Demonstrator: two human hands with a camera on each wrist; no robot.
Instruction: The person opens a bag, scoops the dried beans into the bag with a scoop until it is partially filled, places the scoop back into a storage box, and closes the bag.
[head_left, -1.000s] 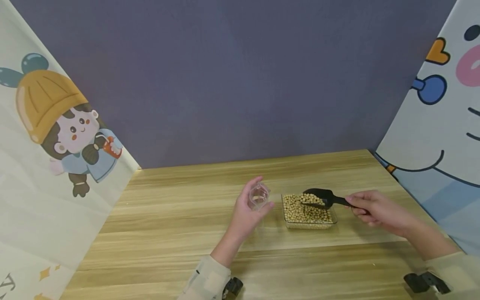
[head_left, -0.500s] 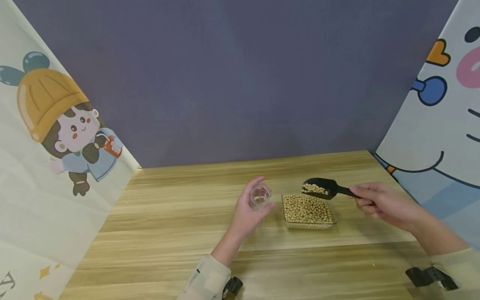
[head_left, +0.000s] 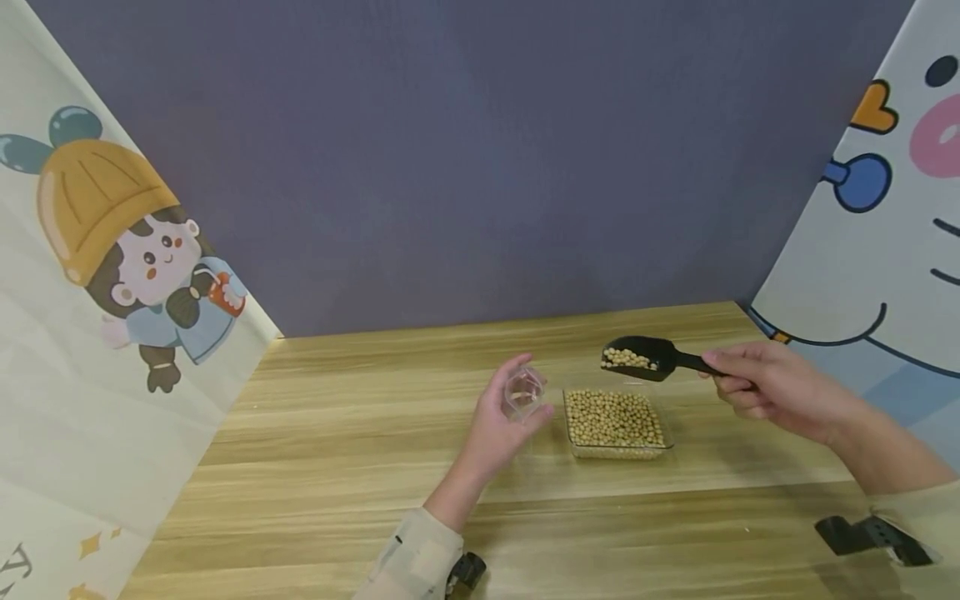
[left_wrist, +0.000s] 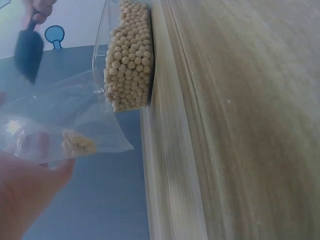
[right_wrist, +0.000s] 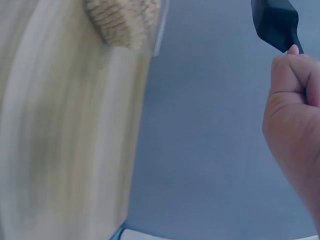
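Observation:
My left hand (head_left: pixel 501 421) holds a clear plastic bag (head_left: pixel 522 392) by its mouth, thumb and fingers spread around the opening. In the left wrist view, a small clump of soybeans (left_wrist: pixel 78 144) shows inside the bag (left_wrist: pixel 92 120), which hangs beside the bin. My right hand (head_left: pixel 772 387) grips the handle of a black scoop (head_left: pixel 654 357), raised over the far side of the bin and partly filled with soybeans. Only the scoop's dark underside (right_wrist: pixel 275 22) appears in the right wrist view. The clear rectangular bin (head_left: pixel 618 452), full of soybeans (head_left: pixel 611 417), stands between the hands.
Everything is over a light wood-grain table (head_left: pixel 337 450). A grey-purple partition (head_left: pixel 480 167) closes off its back edge, and white panels with cartoon prints (head_left: pixel 161 250) stand at the left and right sides.
The right hand has lifted the scoop out of the soybeans, raising it up and away over the bin with beans in it. The left hand and bag have hardly moved.

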